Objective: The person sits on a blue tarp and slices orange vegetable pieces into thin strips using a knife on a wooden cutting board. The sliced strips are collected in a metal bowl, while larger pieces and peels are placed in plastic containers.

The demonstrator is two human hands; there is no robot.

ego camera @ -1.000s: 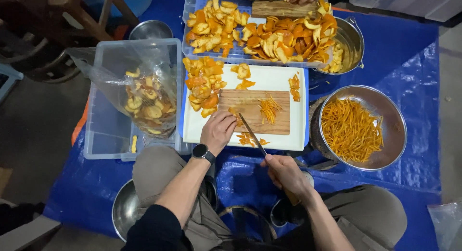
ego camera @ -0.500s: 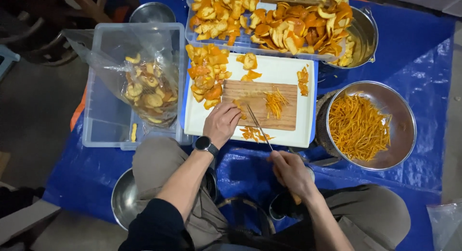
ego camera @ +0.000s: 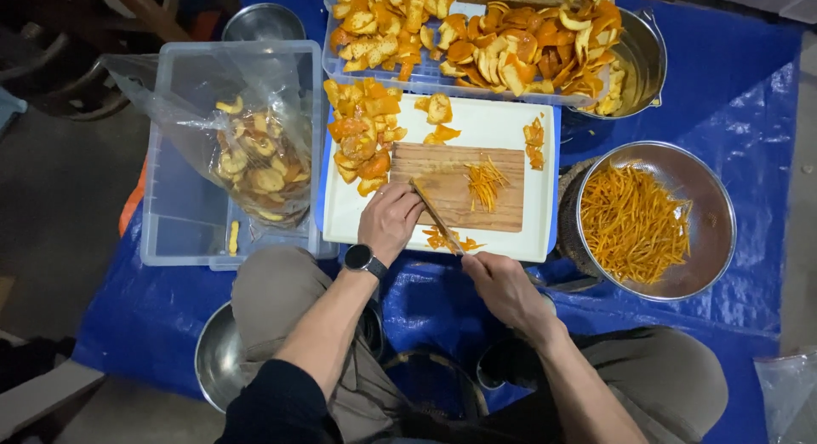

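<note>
Knife [ego camera: 436, 216] now farther left on wooden board [ego camera: 459, 187], gripped in right hand [ego camera: 502, 286]; left hand [ego camera: 390, 221] loosely curled, empty, blue tarp [ego camera: 732, 86] beneath

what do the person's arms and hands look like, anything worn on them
Both hands are bare, with no gloves. The left hand has a black round-faced watch on a dark strap at the wrist, and a black sleeve pushed up to about the elbow, leaving the forearm uncovered. The right hand wears nothing at the wrist; its forearm is bare as far as the picture shows, and no rings are discernible.

The cutting board [ego camera: 459, 187] lies on the tray [ego camera: 511, 129] before me, bowl [ego camera: 706, 197] to its right, bin [ego camera: 170, 231] left.
</note>
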